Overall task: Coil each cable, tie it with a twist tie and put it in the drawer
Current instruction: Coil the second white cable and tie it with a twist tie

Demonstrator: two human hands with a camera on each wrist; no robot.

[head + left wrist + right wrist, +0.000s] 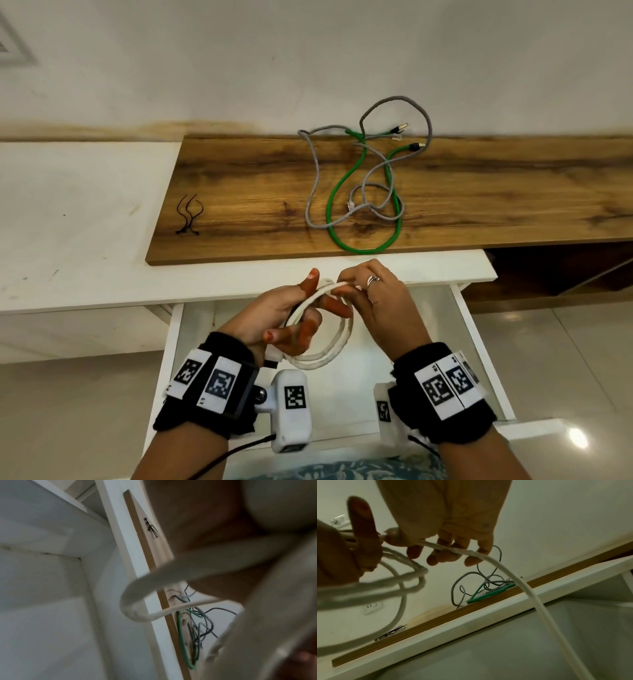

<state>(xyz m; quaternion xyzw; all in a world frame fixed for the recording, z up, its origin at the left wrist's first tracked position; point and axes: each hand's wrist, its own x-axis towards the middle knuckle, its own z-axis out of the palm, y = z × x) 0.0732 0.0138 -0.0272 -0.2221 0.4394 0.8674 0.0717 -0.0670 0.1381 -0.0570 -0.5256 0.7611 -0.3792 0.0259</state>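
Left hand (274, 318): fingers curled through the white cable (329, 356), gripping its round loops.
Right hand (380, 305): fingertips pinching one matte strand beside the left thumb.
Drawer (479, 342): open, white, directly beneath the grip.
Beyond the grip: green cable (329, 205), grey cable (313, 171) tangled; black twist ties (188, 214) on wooden board (239, 192).

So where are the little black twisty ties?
In the head view, the twist ties lie on the left end of the wooden board, left of the tangled green cable and grey cable.
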